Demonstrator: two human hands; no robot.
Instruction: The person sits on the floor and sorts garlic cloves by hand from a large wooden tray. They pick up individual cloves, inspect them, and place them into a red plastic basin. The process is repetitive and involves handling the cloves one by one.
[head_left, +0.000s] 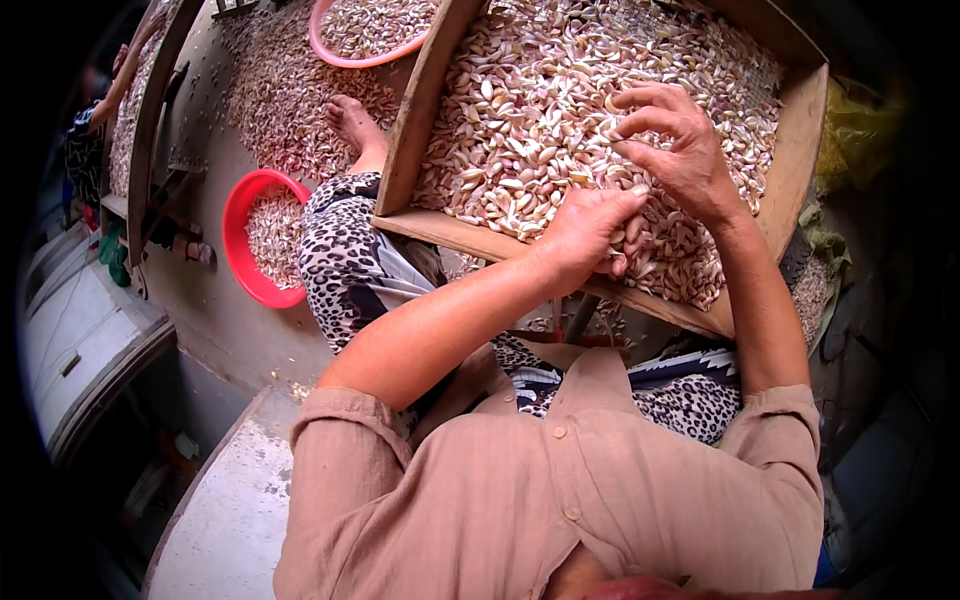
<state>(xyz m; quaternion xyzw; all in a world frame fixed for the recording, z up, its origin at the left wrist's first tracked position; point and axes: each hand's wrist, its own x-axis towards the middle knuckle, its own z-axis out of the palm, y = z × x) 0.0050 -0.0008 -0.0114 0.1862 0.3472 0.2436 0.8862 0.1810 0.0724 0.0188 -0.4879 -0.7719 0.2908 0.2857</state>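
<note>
A wooden-framed tray (465, 234) with a mesh bottom stands before me, heaped with unpeeled garlic cloves (532, 142). My left hand (596, 229) is over the near side of the tray, its fingers curled; a pale bit, perhaps a clove, shows between them, and several cloves seem to lie in the palm. My right hand (667, 146) is just beyond it to the right, above the cloves, with thumb and fingers bent and apart. A clove shows by its fingertips, but whether it is held is unclear.
A red plastic basin (234, 251) and a pink basin (330, 52), both with cloves, stand left of the tray. Loose cloves cover the floor around my bare foot (356, 127). At far left another person's arm (116, 94) reaches over a second wooden tray (146, 142).
</note>
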